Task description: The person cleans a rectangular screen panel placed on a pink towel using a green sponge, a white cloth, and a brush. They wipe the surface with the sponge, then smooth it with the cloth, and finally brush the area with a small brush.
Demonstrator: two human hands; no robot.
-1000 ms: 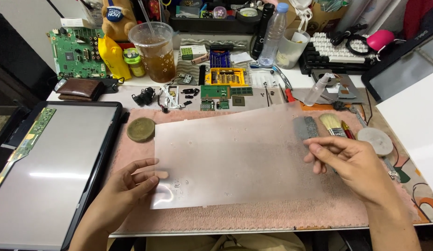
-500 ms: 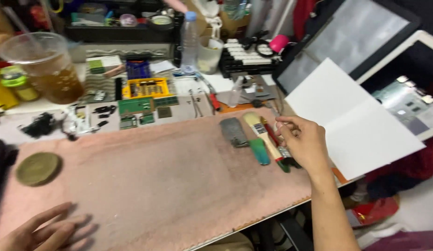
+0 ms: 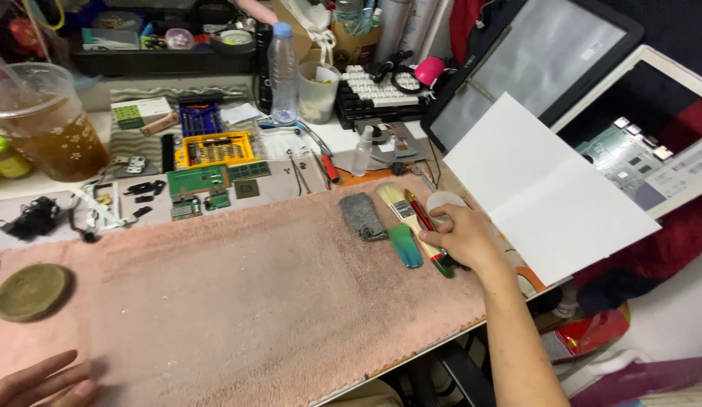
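On the crowded desk a pink mat (image 3: pixel 238 301) is lying, and the right hand (image 3: pixel 460 237) is closing its grip on the red-handled tool (image 3: pixel 430 240) beside the brush (image 3: pixel 400 222), seemingly picking it up, while the left hand (image 3: pixel 38 383) is resting open and empty.

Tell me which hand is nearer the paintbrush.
Right. The right hand rests against the paintbrush on the pink mat; the left hand lies far across it.
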